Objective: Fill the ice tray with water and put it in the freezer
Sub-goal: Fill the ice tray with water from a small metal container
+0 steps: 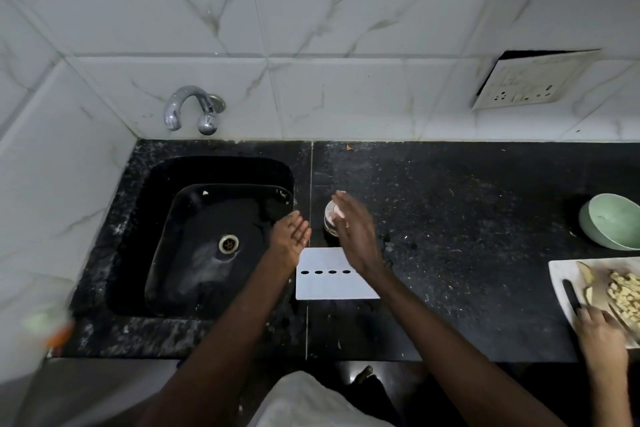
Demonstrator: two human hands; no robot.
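Head view, largest first: what's there?
– A black speckled counter (467,218), with a black sink (166,204) set into its left part, wet round the drain.
– And the ice tray?
– The ice tray (329,284) lies flat on the counter just right of the sink. It is a white rectangle with one row of four dark oval holes, its long axis running left to right along the counter's front edge.
– Containers?
– A white board (561,274) at the right edge carries chopped pale pieces. Beyond it sits a green bowl (613,222).
– Hands?
– The left grip (289,236) is spread, palm up, at the sink's edge. The right grip (353,229) is flat, fingers straight, above a small steel cup (329,215) whose contents are hidden.
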